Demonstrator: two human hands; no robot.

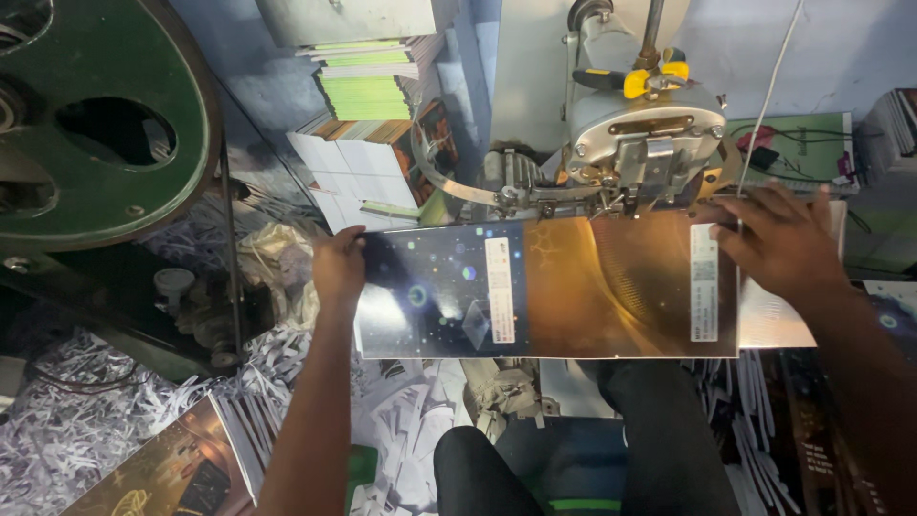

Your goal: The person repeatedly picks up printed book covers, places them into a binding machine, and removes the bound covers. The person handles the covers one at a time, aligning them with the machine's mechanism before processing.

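Glossy printed cover sheet (544, 287) lies flat under the stitching machine head (642, 134), long axis left-right. My left hand (339, 268) pinches its left edge; my right hand (783, 239) presses down, fingers spread, near the right end.

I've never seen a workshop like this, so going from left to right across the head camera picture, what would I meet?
Green flywheel → left hand on the glossy printed cover's dark end → metal stitching head above the cover → right hand pressing its right end → stacked booklets.
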